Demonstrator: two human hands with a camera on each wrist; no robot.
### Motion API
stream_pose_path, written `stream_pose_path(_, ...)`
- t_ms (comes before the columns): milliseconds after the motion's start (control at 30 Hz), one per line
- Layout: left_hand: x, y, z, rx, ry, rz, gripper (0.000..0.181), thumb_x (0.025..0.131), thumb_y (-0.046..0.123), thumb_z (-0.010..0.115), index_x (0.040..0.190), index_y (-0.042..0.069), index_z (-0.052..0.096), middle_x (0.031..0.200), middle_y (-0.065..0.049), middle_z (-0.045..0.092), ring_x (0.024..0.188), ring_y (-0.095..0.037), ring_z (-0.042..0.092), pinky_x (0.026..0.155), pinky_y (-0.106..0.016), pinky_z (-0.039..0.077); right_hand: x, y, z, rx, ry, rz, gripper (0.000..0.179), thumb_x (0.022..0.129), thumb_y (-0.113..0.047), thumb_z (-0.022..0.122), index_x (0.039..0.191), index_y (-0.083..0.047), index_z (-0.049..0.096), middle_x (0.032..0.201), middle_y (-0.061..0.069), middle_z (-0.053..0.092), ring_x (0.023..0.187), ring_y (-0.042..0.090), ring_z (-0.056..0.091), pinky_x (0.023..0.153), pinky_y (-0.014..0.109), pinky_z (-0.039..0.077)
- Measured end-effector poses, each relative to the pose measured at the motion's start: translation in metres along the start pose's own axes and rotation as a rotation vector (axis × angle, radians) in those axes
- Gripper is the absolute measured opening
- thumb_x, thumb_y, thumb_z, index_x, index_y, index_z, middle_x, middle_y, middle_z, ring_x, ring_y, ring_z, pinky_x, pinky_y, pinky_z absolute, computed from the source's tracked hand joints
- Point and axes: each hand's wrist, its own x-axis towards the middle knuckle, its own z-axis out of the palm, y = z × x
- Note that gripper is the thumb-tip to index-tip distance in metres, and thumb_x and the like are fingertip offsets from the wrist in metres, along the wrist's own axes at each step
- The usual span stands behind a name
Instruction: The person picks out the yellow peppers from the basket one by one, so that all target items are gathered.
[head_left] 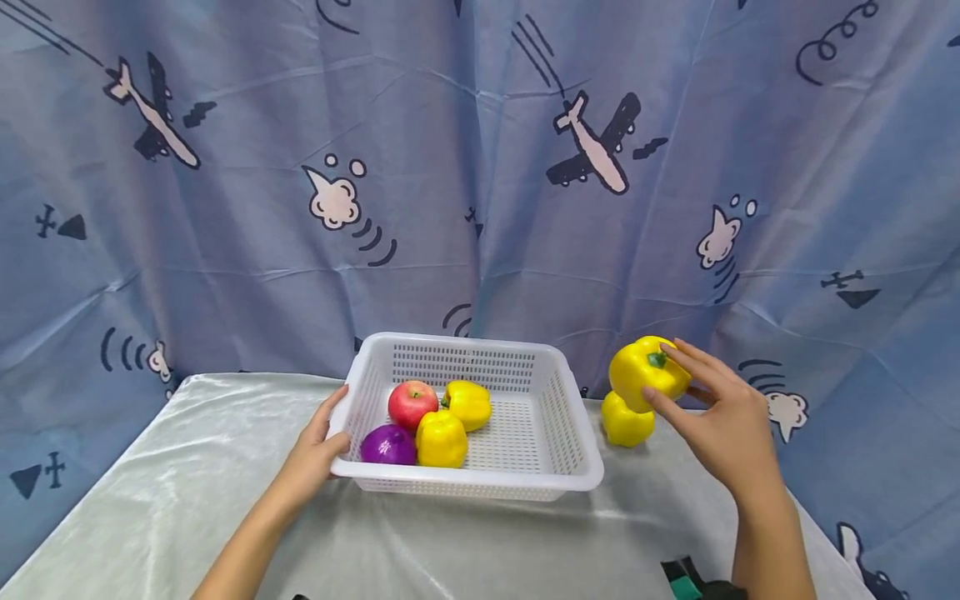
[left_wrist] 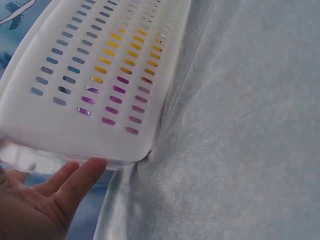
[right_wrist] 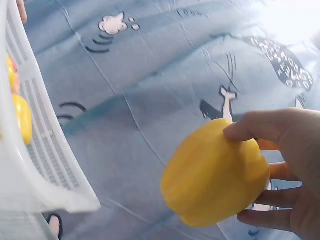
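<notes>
At the left end of a white plastic basket (head_left: 480, 478), my left hand (head_left: 311, 450) grips the rim. The left wrist view shows fingers (left_wrist: 82, 180) under the edge of the basket's slotted wall (left_wrist: 65, 125). Inside, toward the left, lie a red apple (head_left: 412, 405), a purple round vegetable or fruit (head_left: 388, 446) and two yellow bell peppers (head_left: 442, 440). My right hand (head_left: 723, 425) holds another yellow bell pepper (head_left: 637, 371) in the air, right of the basket, between thumb and fingers. Its green stem faces the head camera.
One more yellow bell pepper (head_left: 626, 423) sits on the table right of the basket, partly hidden behind the held one. A pale cloth (head_left: 225, 450) covers the table. Behind it hangs a blue curtain (head_left: 420, 150) with airplane prints. A dark and green item (head_left: 693, 581) shows by my right forearm.
</notes>
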Motion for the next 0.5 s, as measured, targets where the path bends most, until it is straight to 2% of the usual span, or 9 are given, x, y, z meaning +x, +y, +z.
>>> stream_pose_path(200, -0.002, 0.001, 0.000, 0.010, -0.003, -0.001, 0.087, 0.085, -0.004, 0.043, 0.164, 0.022, 0.016, 0.156, -0.030, 0.034, 0.123, -0.037, 0.052, 0.067, -0.034, 0.057, 0.003, 0.022, -0.009, -0.018, 0.034, 0.063, 0.058, 0.085, -0.021, 0.080, 0.139, -0.010, 0.062, 0.145, 0.017, 0.058, 0.122, 0.047, 0.058, 0.079, -0.007, 0.034)
stream_pose_path(433, -0.001, 0.002, 0.001, 0.010, -0.012, -0.006, 0.087, 0.085, -0.004, 0.042, 0.164, 0.022, 0.015, 0.157, -0.030, 0.034, 0.124, -0.038, 0.052, 0.070, -0.035, 0.058, 0.003, 0.041, -0.014, -0.053, 0.030, 0.190, 0.060, 0.090, -0.030, 0.076, 0.143, -0.009, 0.058, 0.148, 0.017, 0.056, 0.126, 0.048, 0.055, 0.074, -0.008, 0.031)
stream_pose_path(467, -0.001, 0.002, 0.001, 0.010, -0.013, -0.006, 0.087, 0.085, -0.005, 0.042, 0.164, 0.022, 0.015, 0.157, -0.030, 0.034, 0.124, -0.038, 0.052, 0.070, -0.035, 0.058, 0.003, 0.043, -0.015, -0.059, 0.031, 0.203, 0.060, 0.090, -0.031, 0.075, 0.143, -0.010, 0.058, 0.147, 0.017, 0.056, 0.126, 0.048, 0.055, 0.073, -0.008, 0.032)
stream_pose_path(500, -0.001, 0.002, 0.001, 0.011, -0.014, -0.006, 0.087, 0.085, -0.005, 0.042, 0.164, 0.022, 0.015, 0.157, -0.030, 0.034, 0.124, -0.038, 0.052, 0.070, -0.036, 0.058, 0.003, 0.045, -0.015, -0.068, 0.032, 0.216, 0.060, 0.089, -0.032, 0.075, 0.143, -0.010, 0.058, 0.147, 0.018, 0.056, 0.125, 0.048, 0.055, 0.074, -0.005, 0.038)
